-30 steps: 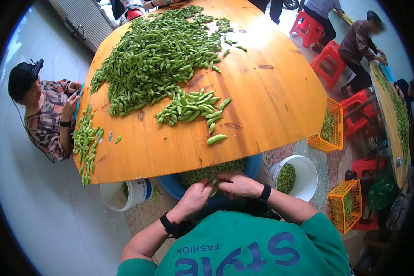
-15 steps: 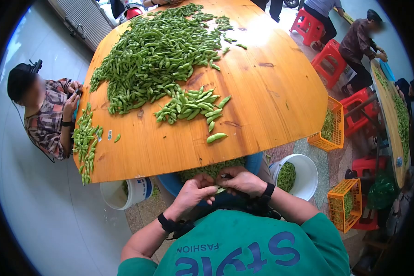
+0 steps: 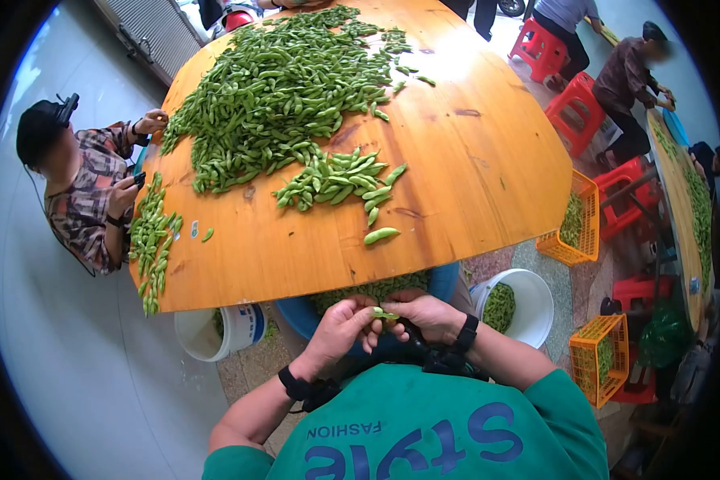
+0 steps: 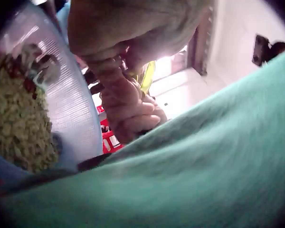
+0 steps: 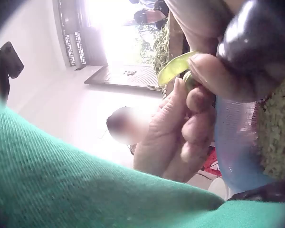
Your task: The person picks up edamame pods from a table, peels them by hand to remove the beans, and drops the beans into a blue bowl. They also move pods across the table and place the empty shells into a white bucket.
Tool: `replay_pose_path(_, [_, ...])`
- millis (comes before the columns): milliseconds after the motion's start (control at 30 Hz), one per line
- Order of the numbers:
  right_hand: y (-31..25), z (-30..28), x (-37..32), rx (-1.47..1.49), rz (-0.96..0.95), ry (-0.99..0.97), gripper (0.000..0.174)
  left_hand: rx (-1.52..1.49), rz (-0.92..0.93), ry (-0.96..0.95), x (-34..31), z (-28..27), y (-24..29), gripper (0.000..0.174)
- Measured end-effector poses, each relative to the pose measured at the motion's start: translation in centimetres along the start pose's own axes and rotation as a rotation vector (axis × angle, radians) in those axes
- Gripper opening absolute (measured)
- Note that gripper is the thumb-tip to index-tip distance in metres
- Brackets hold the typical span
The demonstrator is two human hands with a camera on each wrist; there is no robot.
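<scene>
A green pod (image 3: 382, 314) is between the fingertips of both hands, just in front of the green shirt. My left hand (image 3: 342, 326) pinches its left part, with the other fingers curled below. At the opposite end, my right hand (image 3: 430, 317) has thumb and fingers on the pod. In the right wrist view the pod (image 5: 175, 67) sticks out bright green from between the right thumb (image 5: 211, 73) and the left fingers (image 5: 173, 123). The left wrist view shows the pod (image 4: 148, 77) partly hidden by fingers. Under the hands, a blue basin (image 3: 296, 318) holds many small green pieces.
A wooden table (image 3: 472, 192) bears a large pod pile (image 3: 272, 88) and a smaller one (image 3: 340, 180). White buckets (image 3: 536, 308) flank the basin. Orange crates (image 3: 600, 360) and red stools (image 3: 540, 46) stand right. Another person (image 3: 80, 180) sits left.
The pod between my hands has come up into clearer view, and my right fingers have shifted slightly. At the left, the other person's arm has reached out to the large pile.
</scene>
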State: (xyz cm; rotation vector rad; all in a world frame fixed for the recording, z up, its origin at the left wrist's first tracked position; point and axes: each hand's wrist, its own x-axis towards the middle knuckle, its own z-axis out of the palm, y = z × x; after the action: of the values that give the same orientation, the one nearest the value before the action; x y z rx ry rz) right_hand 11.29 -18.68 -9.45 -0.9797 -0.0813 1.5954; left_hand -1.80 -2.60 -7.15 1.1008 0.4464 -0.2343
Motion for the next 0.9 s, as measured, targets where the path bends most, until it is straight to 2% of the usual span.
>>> replay_pose_path(133, [-0.2,0.6,-0.1,-0.032,0.004,-0.046,0.027,-0.105,-0.053,0.029,0.5,-1.5,-1.3,0.018])
replay_pose_path(167, [-0.2,0.7,-0.1,-0.109,0.006,0.037,0.025,-0.104,-0.053,0.03,0.5,-1.5,-1.4,0.018])
replay_pose_path(200, [-0.2,0.7,-0.2,-0.185,0.008,0.121,0.023,0.051,-0.025,0.137,0.6,-1.3,-1.5,0.021])
replay_pose_path(233, [-0.3,0.7,-0.4,-0.185,0.009,0.121,0.023,0.205,0.003,0.244,0.6,-1.2,-1.6,0.025])
replay_pose_path(267, [-0.4,0.8,-0.8,-0.236,-0.026,0.195,0.023,0.205,0.004,0.243,0.7,-2.0,-2.3,0.025])
replay_pose_path(333, [-0.6,0.4,-1.2,-0.286,-0.059,0.271,0.023,0.636,0.379,0.239,0.8,-3.9,-3.9,0.029])
replay_pose_path(367, [-0.6,0.0,-1.1,-0.363,-0.084,0.291,0.023,0.636,0.378,0.237,0.9,-4.1,-4.1,0.029])
replay_pose_path(433, [-0.5,-0.5,-1.3,-0.439,-0.111,0.314,0.023,1.053,0.49,0.323,0.8,-3.4,-3.0,0.029])
replay_pose_path(467, [-0.3,-0.7,-1.3,-0.467,-0.162,0.274,0.023,1.054,0.49,0.321,0.5,-2.9,-2.4,0.029])
replay_pose_path(533, [-0.7,-0.8,-2.0,-0.497,-0.219,0.234,0.023,0.873,0.331,0.167,-0.2,-0.2,0.1,0.023])
replay_pose_path(567, [-1.3,-0.6,-3.1,-0.583,-0.208,0.245,0.023,0.957,0.441,0.15,-0.4,0.8,1.5,0.018])
replay_pose_path(633, [-1.5,-2.0,-4.4,-0.675,-0.199,0.26,0.024,0.872,0.62,0.209,-0.5,2.7,3.9,0.018])
replay_pose_path(667, [-1.0,-3.5,-5.1,-0.846,-0.295,0.302,0.021,0.869,0.624,0.21,0.0,3.1,4.9,0.018])
replay_pose_path(700, [-0.7,-4.8,-6.0,-1.018,-0.39,0.342,0.019,0.953,0.692,0.289,0.7,3.2,6.1,0.02])
replay_pose_path(733, [-1.0,-5.3,-7.4,-1.113,-0.328,0.423,0.02,1.035,0.759,0.371,1.4,3.3,7.0,0.022])
replay_pose_path(767, [-1.4,-5.8,-9.0,-1.207,-0.264,0.505,0.021,1.03,0.764,0.372,2.2,3.0,7.6,0.022])
replay_pose_path(833, [-0.1,-9.2,-11.1,-1.444,-0.115,0.657,0.025,1.221,0.762,0.443,3.9,2.3,8.4,0.025])
replay_pose_path(900, [1.3,-11.0,-13.1,-1.609,-0.127,0.79,0.027,1.251,0.754,0.45,4.7,2.2,8.7,0.024])
